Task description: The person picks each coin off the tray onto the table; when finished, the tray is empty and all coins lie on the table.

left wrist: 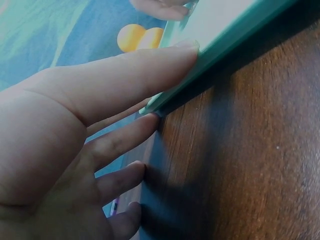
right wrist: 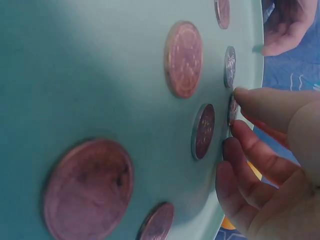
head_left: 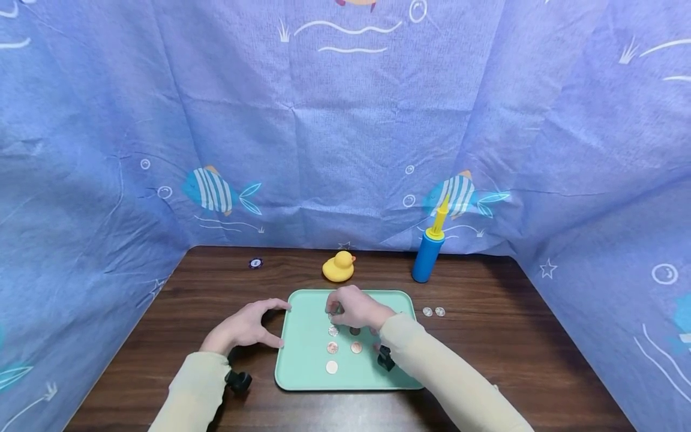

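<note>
A mint-green tray [head_left: 302,378] lies on the dark wooden table with several silver and copper coins on it. My left hand [head_left: 245,327] is at the tray's left edge, thumb and fingers spread, their tips touching the rim. Over the tray's far part, my right hand [head_left: 356,309] pinches a silver coin [right wrist: 232,110] between thumb and fingertips, low against the tray surface. Just nearer than it sits another silver coin [head_left: 333,330]. Below that are a copper coin [head_left: 332,347] and a pale silver coin [head_left: 332,367]. A second copper coin [head_left: 356,347] lies to their right.
Behind the tray sits a yellow rubber duck [head_left: 338,267]. A blue hand pump [head_left: 427,257] with a yellow nozzle stands at the back right. Two silver coins [head_left: 434,312] lie right of the tray, and a poker chip [head_left: 256,263] at the back left. A blue curtain [head_left: 345,150] encloses the table.
</note>
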A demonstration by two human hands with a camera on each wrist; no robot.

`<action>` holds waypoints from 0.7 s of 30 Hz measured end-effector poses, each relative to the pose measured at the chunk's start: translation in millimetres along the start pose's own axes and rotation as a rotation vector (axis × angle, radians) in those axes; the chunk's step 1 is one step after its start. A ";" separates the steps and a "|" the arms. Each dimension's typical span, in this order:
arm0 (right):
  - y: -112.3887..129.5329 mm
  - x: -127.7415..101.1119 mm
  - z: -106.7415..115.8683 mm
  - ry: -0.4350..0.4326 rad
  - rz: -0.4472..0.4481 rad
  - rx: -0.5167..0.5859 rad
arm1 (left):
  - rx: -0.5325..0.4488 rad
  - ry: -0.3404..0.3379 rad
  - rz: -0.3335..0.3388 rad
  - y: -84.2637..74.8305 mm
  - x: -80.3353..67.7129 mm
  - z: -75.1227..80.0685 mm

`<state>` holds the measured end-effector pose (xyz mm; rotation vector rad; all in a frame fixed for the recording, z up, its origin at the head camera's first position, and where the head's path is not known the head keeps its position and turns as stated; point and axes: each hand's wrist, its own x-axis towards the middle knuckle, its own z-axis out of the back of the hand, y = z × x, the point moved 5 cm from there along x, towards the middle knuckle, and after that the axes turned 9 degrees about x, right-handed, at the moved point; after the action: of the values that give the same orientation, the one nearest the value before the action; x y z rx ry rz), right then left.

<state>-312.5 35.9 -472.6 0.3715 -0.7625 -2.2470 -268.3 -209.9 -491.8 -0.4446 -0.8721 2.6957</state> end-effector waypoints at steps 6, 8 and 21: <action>2.8 0.3 -0.9 -0.005 0.000 -0.010 | -0.009 0.004 -0.010 1.0 0.1 -1.1; 2.1 0.7 -0.8 -0.002 -0.008 -0.004 | -0.011 0.004 -0.011 1.0 0.2 -0.8; -3.5 6.0 -4.2 0.045 -0.092 0.034 | -0.010 -0.001 -0.029 0.6 1.0 0.2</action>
<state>-316.6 31.7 -478.3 0.4807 -0.7749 -2.3050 -269.4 -210.2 -492.2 -0.4299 -0.8858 2.6668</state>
